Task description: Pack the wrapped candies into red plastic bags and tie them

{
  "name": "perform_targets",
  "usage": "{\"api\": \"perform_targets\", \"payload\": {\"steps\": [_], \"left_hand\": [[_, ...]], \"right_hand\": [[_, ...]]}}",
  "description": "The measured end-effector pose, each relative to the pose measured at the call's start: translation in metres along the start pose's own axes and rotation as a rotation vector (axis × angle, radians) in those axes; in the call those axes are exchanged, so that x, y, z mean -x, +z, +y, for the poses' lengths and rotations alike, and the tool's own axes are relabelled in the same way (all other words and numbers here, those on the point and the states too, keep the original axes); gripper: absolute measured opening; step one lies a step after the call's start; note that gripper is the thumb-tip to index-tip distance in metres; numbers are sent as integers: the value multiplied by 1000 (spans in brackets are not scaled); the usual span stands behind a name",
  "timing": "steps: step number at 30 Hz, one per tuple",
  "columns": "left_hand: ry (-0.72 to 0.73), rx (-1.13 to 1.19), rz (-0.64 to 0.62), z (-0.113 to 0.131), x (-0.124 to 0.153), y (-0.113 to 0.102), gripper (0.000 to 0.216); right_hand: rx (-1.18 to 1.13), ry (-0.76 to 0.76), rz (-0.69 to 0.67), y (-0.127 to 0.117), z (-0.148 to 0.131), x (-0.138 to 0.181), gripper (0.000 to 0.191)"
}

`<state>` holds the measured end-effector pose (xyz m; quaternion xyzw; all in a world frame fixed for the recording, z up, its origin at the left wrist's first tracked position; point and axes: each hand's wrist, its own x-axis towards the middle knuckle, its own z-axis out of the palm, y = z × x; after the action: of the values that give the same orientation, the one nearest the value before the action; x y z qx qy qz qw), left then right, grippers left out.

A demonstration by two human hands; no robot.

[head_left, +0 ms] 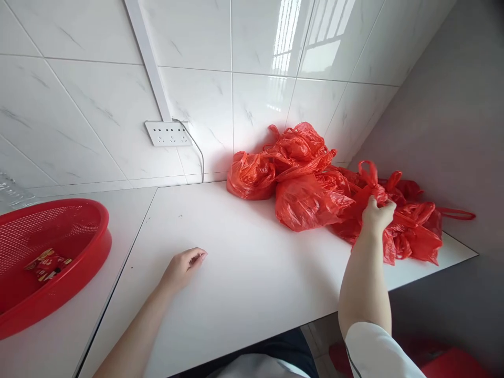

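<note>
My right hand (378, 214) is closed around the gathered top of a red plastic bag (369, 176), at the right part of a heap of similar bags. The bag's looped handle sticks up above my fist, and its lower part is hidden among the others. On the white tabletop, my left hand (184, 266) hovers or rests with its fingers curled in; nothing shows in it. Closest to it, though apart, are a full-looking red bag (309, 205) and another red bag (252, 176) by the wall.
At the left stands a red perforated basket (103, 223) with a few small red-and-gold packets (49, 264) in it. Clear plastic (13, 191) lies behind it. A socket strip (168, 134) with a grey cable (199, 149) is on the tiled wall. The table's front edge is near my body.
</note>
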<state>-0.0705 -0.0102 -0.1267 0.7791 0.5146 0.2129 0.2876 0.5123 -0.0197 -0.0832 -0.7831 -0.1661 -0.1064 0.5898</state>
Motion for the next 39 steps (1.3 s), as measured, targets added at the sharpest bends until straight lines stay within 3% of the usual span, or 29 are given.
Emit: {"api": "perform_targets", "payload": {"steps": [3, 6, 8, 9, 12, 14, 15, 18, 21, 23, 25, 28, 30, 32, 34, 37, 39], "left_hand": [[-14, -7, 8, -1, 1, -1, 29], [-32, -21, 12, -2, 2, -2, 30], [-21, -27, 4, 0, 3, -1, 29], [-11, -28, -2, 1, 3, -1, 29], [5, -39, -19, 6, 6, 0, 29], [-3, -43, -24, 10, 7, 0, 30], [-7, -43, -23, 11, 8, -1, 30], [-7, -36, -4, 11, 10, -2, 30], [-22, -27, 23, 9, 11, -5, 31], [-37, -15, 33, 8, 13, -7, 30], [-43, -9, 33, 9, 14, -9, 29], [-26, -8, 13, 10, 14, -8, 27], [1, 21, 20, 10, 13, -6, 25], [19, 83, 58, 9, 12, -3, 24], [16, 169, 119, 8, 12, 0, 30], [51, 310, 229, 14, 11, 6, 53], [148, 388, 288, 27, 9, 11, 77]], "right_hand": [[104, -8, -110, 8, -5, 8, 36], [15, -297, -3, 8, -44, 35, 38], [-137, -503, -13, 13, -80, 63, 33], [-216, -569, -85, 19, -98, 79, 31], [-332, -656, -463, 58, -142, 130, 25], [-429, -521, -849, 95, -160, 160, 26], [-449, -398, -953, 114, -166, 172, 26], [-434, -226, -1025, 161, -177, 197, 32], [-430, -168, -1013, 180, -187, 205, 44], [-465, -211, -942, 175, -196, 205, 48], [-543, -371, -784, 158, -206, 203, 49], [-716, -639, -562, 119, -219, 205, 45], [-826, -660, -536, 91, -223, 212, 43], [-898, -578, -599, 69, -222, 221, 42], [-939, -467, -763, 53, -216, 231, 40], [-1005, -338, -1072, 40, -204, 245, 31], [-1044, -297, -1239, 32, -199, 251, 32]]}}
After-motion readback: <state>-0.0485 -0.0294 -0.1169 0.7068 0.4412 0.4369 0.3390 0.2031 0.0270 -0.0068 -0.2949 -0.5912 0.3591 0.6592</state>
